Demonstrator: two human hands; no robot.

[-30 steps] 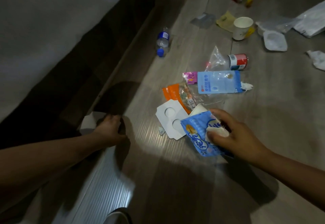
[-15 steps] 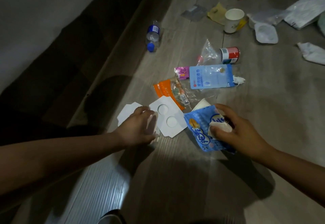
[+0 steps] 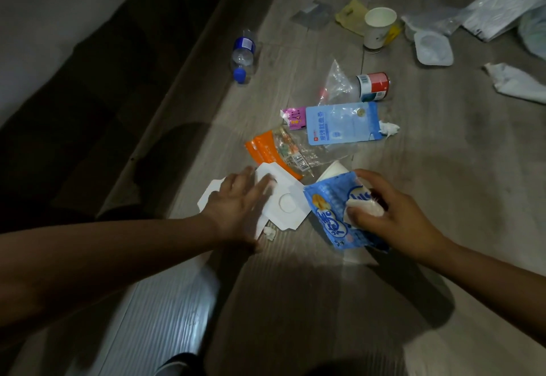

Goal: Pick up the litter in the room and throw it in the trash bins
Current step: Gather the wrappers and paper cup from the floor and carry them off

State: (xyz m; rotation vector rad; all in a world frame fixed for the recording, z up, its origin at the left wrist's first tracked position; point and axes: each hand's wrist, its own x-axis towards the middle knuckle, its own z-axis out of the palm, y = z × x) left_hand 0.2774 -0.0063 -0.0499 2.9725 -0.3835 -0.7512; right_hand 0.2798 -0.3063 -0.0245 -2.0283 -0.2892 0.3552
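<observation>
Litter lies scattered on the wooden floor. My right hand [image 3: 393, 216] grips a blue snack wrapper [image 3: 331, 213] together with a white crumpled tissue [image 3: 366, 208] and a white paper piece behind it. My left hand [image 3: 236, 201] lies flat with straight fingers on a white cardboard sheet with round cut-outs [image 3: 285, 203]; a second white card piece [image 3: 208, 195] pokes out under the wrist. Just beyond are an orange wrapper [image 3: 266, 151], a light blue pouch [image 3: 339, 123] and a small pink packet [image 3: 292, 117].
Farther off lie a plastic water bottle [image 3: 243, 56], a red and white can [image 3: 373, 86] with a clear bag [image 3: 336, 83], a paper cup [image 3: 378, 28], a white plastic tray [image 3: 432, 50], crumpled paper [image 3: 514, 81] and white bags [image 3: 502, 12]. A dark bed base [image 3: 112, 80] runs along the left.
My left hand has come from the bed's edge with a white card piece and now lies flat on the white cardboard sheet. My right hand keeps its hold on the blue wrapper.
</observation>
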